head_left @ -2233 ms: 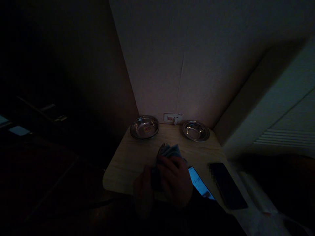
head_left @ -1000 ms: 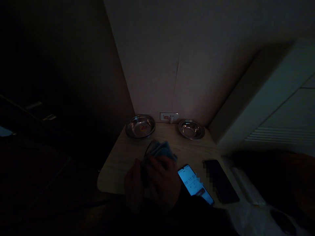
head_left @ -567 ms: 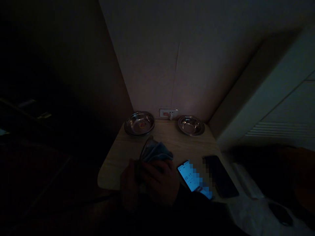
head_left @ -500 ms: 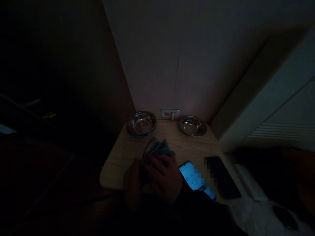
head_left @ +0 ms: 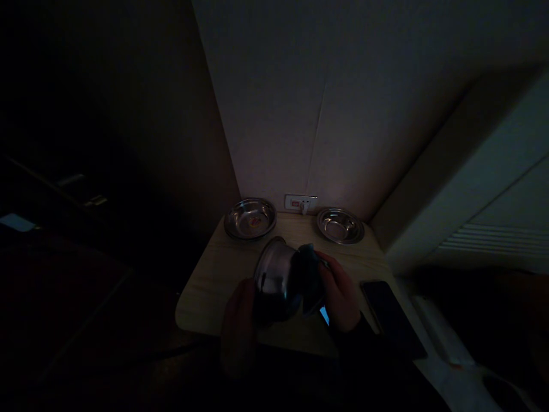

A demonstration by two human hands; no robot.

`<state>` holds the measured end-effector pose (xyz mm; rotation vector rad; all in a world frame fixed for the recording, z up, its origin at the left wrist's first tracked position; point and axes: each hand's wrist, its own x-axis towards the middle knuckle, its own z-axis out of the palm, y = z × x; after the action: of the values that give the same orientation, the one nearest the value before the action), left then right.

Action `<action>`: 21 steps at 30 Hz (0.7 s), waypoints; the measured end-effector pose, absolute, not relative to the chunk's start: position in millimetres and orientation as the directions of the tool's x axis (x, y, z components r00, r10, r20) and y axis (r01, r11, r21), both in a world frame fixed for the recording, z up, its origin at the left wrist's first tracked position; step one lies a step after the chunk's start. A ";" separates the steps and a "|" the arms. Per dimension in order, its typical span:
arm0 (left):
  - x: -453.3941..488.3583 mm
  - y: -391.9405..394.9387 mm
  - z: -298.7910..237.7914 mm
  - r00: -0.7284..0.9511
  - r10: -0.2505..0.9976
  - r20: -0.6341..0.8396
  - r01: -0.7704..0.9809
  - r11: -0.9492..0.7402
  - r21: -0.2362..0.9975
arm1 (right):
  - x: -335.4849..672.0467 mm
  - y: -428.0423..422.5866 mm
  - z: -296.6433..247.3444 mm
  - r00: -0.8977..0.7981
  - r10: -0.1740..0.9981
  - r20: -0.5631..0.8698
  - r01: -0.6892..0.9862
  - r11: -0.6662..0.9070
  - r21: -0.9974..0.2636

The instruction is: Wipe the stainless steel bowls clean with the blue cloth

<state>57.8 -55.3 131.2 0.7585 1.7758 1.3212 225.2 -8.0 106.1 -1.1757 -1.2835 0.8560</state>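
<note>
A shiny metal bowl (head_left: 274,274) is held tilted on its side above the front of a small wooden table (head_left: 203,297). My left hand (head_left: 239,317) is closed on its left rim. In my right hand (head_left: 338,292) is a dark bluish cloth (head_left: 309,277), gripped at the bowl's right side, close to its outer wall. Whether the cloth touches the metal is too dark to tell. Behind the right hand, a lit phone (head_left: 325,315) is mostly hidden.
Metal dishes stand at the table's back left (head_left: 251,218) and back right (head_left: 340,225). Between them, a wall socket (head_left: 301,203) has a plug in it. A dark phone (head_left: 392,317) lies along the right edge. The wall rises directly behind the table.
My right hand has moved right with the cloth, away from the left hand. The bowl, covered by cloth and hands before, now shows its outer side. The lit phone has become mostly covered.
</note>
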 end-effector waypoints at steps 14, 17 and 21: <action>67.2 -48.5 140.6 -0.470 0.812 -0.345 -0.148 0.312 0.938 | 222.6 -21.7 105.6 0.167 0.970 0.177 0.032 0.174 -0.984; 68.9 -48.3 141.8 -0.474 0.814 -0.335 -0.136 0.309 0.941 | 220.3 -25.4 104.9 0.171 0.968 0.183 0.042 0.178 -0.983; 70.3 -47.7 139.5 -0.457 0.821 -0.343 -0.159 0.304 0.939 | 217.9 -31.4 101.2 0.128 0.963 0.237 0.108 0.224 -0.969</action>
<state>70.3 -47.7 139.5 0.6134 1.6382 1.3181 217.9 -31.4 101.2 -1.1637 -1.2723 0.8900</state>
